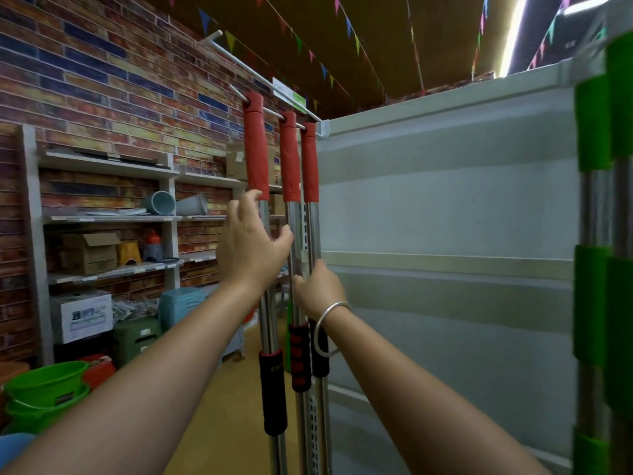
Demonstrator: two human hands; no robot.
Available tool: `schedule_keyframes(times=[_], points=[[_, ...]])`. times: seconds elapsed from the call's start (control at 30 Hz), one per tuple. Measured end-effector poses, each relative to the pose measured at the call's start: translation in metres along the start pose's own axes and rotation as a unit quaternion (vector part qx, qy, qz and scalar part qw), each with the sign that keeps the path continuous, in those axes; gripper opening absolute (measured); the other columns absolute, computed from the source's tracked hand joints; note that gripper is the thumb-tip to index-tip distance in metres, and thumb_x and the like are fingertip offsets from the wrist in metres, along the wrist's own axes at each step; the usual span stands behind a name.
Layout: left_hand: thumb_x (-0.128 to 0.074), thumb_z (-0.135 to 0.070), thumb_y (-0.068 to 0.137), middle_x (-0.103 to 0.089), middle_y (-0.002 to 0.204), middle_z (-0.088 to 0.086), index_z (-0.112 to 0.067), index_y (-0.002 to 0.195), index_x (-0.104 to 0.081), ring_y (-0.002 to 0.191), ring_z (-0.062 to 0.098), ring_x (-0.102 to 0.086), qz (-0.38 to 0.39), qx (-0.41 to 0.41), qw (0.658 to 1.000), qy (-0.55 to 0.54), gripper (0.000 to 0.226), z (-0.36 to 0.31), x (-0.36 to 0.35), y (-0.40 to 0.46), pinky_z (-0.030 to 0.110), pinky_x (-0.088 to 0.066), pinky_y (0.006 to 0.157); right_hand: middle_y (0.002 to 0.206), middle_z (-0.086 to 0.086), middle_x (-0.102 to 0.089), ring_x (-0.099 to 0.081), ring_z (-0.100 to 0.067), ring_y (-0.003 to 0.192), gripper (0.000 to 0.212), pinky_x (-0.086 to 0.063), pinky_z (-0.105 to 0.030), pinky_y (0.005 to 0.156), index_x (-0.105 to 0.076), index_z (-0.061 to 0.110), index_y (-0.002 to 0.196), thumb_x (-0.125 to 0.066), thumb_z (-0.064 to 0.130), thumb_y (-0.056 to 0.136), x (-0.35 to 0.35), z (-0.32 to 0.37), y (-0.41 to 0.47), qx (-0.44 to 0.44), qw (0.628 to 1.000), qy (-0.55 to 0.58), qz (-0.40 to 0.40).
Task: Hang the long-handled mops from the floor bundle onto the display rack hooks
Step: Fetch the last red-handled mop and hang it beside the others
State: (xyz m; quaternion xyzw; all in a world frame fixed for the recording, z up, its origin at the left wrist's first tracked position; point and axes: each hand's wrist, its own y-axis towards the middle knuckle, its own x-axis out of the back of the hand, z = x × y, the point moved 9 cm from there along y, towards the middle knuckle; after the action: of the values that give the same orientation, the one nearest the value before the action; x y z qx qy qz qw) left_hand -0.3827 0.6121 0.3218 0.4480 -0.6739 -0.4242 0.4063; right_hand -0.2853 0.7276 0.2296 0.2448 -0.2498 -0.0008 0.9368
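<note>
Your forearms fill the near view, both reaching up and forward. Left hand [251, 248]: grip wide, fingers spread, holding nothing, just beside the lower end of the red sleeve on the outermost mop handle [257, 149]. Right hand [320, 286], with a bangle [327, 329] at the wrist: grip closed around the steel shaft of the innermost mop handle [310, 162], lower down. Three red-topped handles in all, with the middle mop handle [290, 156] between, hang upright from one hook [274, 111] jutting from the display rack panel [445, 207]; long axes vertical, near parallel, close together. Left hand is nearer the outer handle, which lies just ahead of its fingertips. Open room lies to your left toward the brick wall [102, 80]; the panel edge crowds your right. Floor bundle not in view.
</note>
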Motion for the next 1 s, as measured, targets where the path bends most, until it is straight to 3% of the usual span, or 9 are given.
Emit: schedule_keyframes(times=[0.17, 0.3, 0.4, 0.5, 0.6, 0.83, 1.0], points=[[-0.057, -0.028, 0.083, -0.057, 0.091, -0.001, -0.019, 0.116, -0.048, 0.078, 0.018, -0.057, 0.113, 0.04, 0.987, -0.107, 0.036, -0.029, -0.035, -0.04, 0.029, -0.045, 0.062, 0.131, -0.021, -0.051, -0.051, -0.035, 0.118, 0.046, -0.043, -0.039, 0.097, -0.042, 0.001, 0.125, -0.048, 0.022, 0.085, 0.043, -0.026, -0.033, -0.033, 0.999, -0.006, -0.008], [-0.054, -0.028, 0.085, -0.056, 0.082, -0.004, -0.016, 0.107, -0.053, 0.08, 0.022, -0.056, 0.186, 0.08, 0.969, -0.144, 0.025, -0.061, -0.067, -0.076, 0.031, -0.041, 0.069, 0.121, -0.019, -0.057, -0.052, -0.034, 0.114, 0.042, -0.042, -0.035, 0.092, -0.045, 0.003, 0.121, -0.049, 0.022, 0.083, 0.093, -0.054, -0.071, -0.062, 0.997, -0.013, -0.05], [-0.052, -0.03, 0.087, -0.051, 0.075, -0.011, -0.018, 0.114, -0.049, 0.08, 0.024, -0.055, 0.221, 0.09, 0.953, -0.187, 0.03, -0.102, -0.083, -0.101, 0.033, -0.042, 0.071, 0.116, -0.019, -0.059, -0.054, -0.033, 0.109, 0.041, -0.043, -0.037, 0.09, -0.047, 0.003, 0.12, -0.051, 0.018, 0.083, 0.155, -0.07, -0.104, -0.068, 0.989, 0.0, -0.131], [-0.049, -0.033, 0.088, -0.055, 0.083, -0.006, -0.02, 0.124, -0.041, 0.086, 0.029, -0.058, 0.259, 0.091, 0.93, -0.246, 0.039, -0.151, -0.087, -0.131, 0.032, -0.037, 0.072, 0.108, -0.014, -0.064, -0.058, -0.029, 0.102, 0.035, -0.043, -0.033, 0.084, -0.052, 0.006, 0.116, -0.051, 0.019, 0.083, 0.217, -0.076, -0.141, -0.06, 0.973, -0.03, -0.219], [-0.048, -0.036, 0.089, -0.054, 0.087, -0.008, -0.021, 0.125, -0.042, 0.095, 0.028, -0.06, 0.295, 0.079, 0.908, -0.286, 0.04, -0.191, -0.083, -0.159, 0.03, -0.037, 0.074, 0.103, -0.01, -0.066, -0.06, -0.027, 0.098, 0.031, -0.041, -0.027, 0.077, -0.055, 0.009, 0.111, -0.051, 0.018, 0.082, 0.248, -0.08, -0.174, -0.068, 0.965, -0.052, -0.249], [-0.046, -0.037, 0.089, -0.063, 0.116, 0.005, -0.02, 0.121, -0.049, 0.105, 0.028, -0.058, 0.35, 0.084, 0.885, -0.295, 0.037, -0.24, -0.07, -0.182, 0.031, -0.038, 0.079, 0.105, -0.012, -0.059, -0.058, -0.029, 0.093, 0.026, -0.047, -0.037, 0.08, -0.053, 0.01, 0.105, -0.052, 0.017, 0.081, 0.288, -0.087, -0.219, -0.076, 0.948, -0.076, -0.3], [-0.051, -0.037, 0.088, -0.064, 0.116, 0.006, -0.016, 0.125, -0.047, 0.109, 0.029, -0.058, 0.32, 0.08, 0.899, -0.289, 0.043, -0.262, -0.063, -0.168, 0.035, -0.043, 0.087, 0.119, -0.016, -0.045, -0.046, -0.032, 0.111, 0.041, -0.036, -0.042, 0.1, -0.044, 0.004, 0.116, -0.056, 0.015, 0.078, 0.306, -0.094, -0.218, -0.07, 0.949, -0.083, -0.296]])
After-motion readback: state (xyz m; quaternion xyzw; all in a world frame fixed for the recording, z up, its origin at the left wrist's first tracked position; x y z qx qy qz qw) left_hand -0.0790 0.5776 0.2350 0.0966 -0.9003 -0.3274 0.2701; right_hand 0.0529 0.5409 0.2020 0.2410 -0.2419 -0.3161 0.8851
